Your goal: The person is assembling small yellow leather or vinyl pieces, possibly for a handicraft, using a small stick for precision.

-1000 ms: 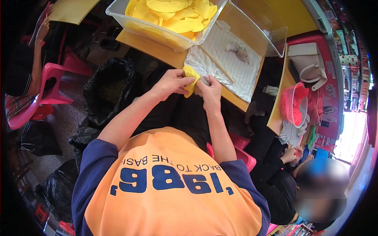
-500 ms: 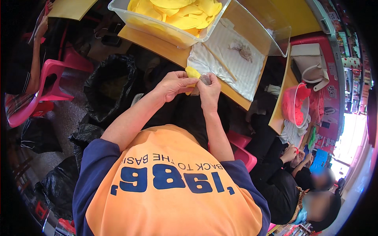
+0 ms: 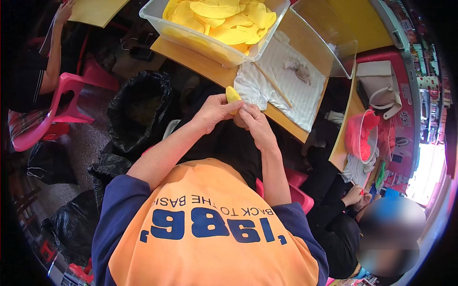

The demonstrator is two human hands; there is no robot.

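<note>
Just short of the table edge, my left hand [image 3: 215,113] pinches a small yellow piece [image 3: 232,94], soft-looking and rounded like the ones in the box. Its upper end sticks up above my fingers, while its lower part is hidden by them. Against it, my right hand [image 3: 257,125] is closed, fingertips touching those of the left. Whatever else the right fingers may hold is covered. Beyond my hands a clear plastic box [image 3: 200,44] is heaped with flat yellow pieces [image 3: 222,21]. A thin wooden stick [image 3: 274,86] rests on a white striped cloth [image 3: 292,102], near a crumpled greyish cloth [image 3: 298,70].
A second clear container [image 3: 329,40] stands behind the cloth. To my left is an open black bag [image 3: 138,107] beside a pink chair [image 3: 71,97]. On the right, a clear tub of red pieces [image 3: 361,138] sits on another table, near a co-worker's hands [image 3: 357,196].
My right hand has closed in on the left around the yellow piece. The greyish see-through bit that showed in my right fingers is now hidden. My view has shifted slightly.
</note>
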